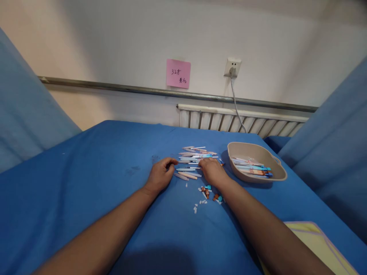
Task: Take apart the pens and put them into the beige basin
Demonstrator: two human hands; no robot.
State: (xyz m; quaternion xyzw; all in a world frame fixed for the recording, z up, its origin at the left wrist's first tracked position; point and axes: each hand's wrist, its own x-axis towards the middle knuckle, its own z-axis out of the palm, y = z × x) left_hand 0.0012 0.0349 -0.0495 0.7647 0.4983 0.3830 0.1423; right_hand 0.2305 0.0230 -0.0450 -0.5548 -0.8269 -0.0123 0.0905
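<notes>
Pale pen barrels (187, 175) and thin refills lie in a loose stack of rows on the blue cloth, pastel pink, blue and orange. At their left ends, my left hand (160, 175) curls thumb and forefinger together at the tip of one pale barrel. My right hand (212, 172) rests over the right ends of the rows, fingers bent down; what its fingertips pinch is hidden. Below it are small brown and blue pen toppers (206, 192), more toppers (218, 197) beside them, and little white cone-shaped pen tips (195, 209).
To the right stands a beige basket (279, 175) with several pens inside. A yellow cloth-like item (312, 240) lies at the lower right. Behind the blue-covered table (86, 183) are a radiator (206, 119), a metal rail (129, 89) and a plugged-in socket (233, 63). Blue curtains hang on both sides.
</notes>
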